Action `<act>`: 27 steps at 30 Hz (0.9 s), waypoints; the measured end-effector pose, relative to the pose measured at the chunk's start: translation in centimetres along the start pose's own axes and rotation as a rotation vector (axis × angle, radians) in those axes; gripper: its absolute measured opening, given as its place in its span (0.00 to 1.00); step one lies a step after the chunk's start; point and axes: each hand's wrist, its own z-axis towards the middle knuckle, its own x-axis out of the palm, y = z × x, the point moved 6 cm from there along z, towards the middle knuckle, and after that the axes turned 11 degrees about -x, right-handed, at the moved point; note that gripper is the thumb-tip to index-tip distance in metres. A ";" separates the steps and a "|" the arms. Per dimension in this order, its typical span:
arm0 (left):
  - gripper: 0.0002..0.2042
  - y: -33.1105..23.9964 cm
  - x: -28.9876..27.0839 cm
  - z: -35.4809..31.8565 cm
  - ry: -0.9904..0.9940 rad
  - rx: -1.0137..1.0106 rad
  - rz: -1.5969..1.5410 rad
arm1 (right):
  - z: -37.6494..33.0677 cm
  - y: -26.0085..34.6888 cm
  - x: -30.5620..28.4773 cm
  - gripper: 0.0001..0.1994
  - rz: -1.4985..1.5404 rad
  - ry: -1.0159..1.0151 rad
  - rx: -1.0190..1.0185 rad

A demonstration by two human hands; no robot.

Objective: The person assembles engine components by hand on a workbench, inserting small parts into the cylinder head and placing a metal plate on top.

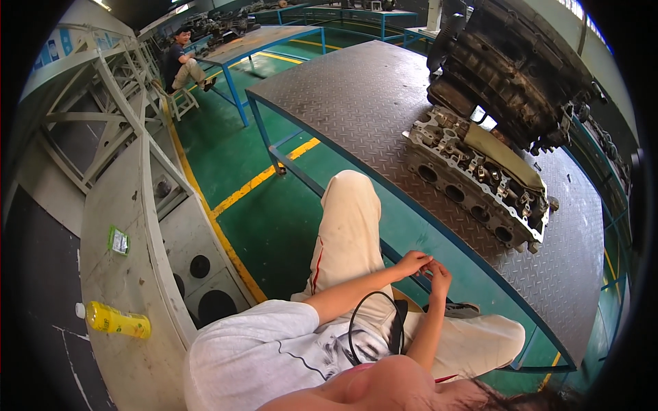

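- Plainly, two hands are yours: the left hand (413, 264) and the right hand (439, 277) meet at the fingertips above your lap, just short of the tabletop's near long edge.
- Your fingers are drawn in narrow; whether they pinch something small, I cannot tell.
- One cylinder head (473, 185) lies before you to the right on the treadplate tabletop (329, 96), alongside that near long edge and well away from the left corner.
- Four large round openings show along the side of it that faces you.
- One olive strip (504, 157), perhaps cloth, lies lengthwise on top of it, toward its far side.
- One big dark engine block (510, 72) sits just behind it, toward the tabletop's far edge.
- One black cord (353, 322) loops over your lap.
- One other person (181, 63) sits on a stool (184, 106) beside a farther table (257, 42).
- Two packages are on the pale bench (113, 281) to your left: one yellow bottle (118, 320), white-capped, its fill level unclear, and one green packet (118, 241) between the bench's long edges, farther along; its contents are hidden.
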 end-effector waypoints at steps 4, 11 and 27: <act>0.17 -0.9 0.0 -0.9 0.002 0.040 -0.005 | -0.6 0.2 0.1 0.13 0.063 -0.020 0.006; 0.19 -0.4 1.2 -1.2 0.077 -0.093 -0.137 | -2.0 2.3 0.3 0.12 0.288 -0.004 0.009; 0.16 0.4 0.4 1.7 0.016 -0.129 0.059 | -1.6 -0.7 -0.6 0.11 0.625 -0.058 0.208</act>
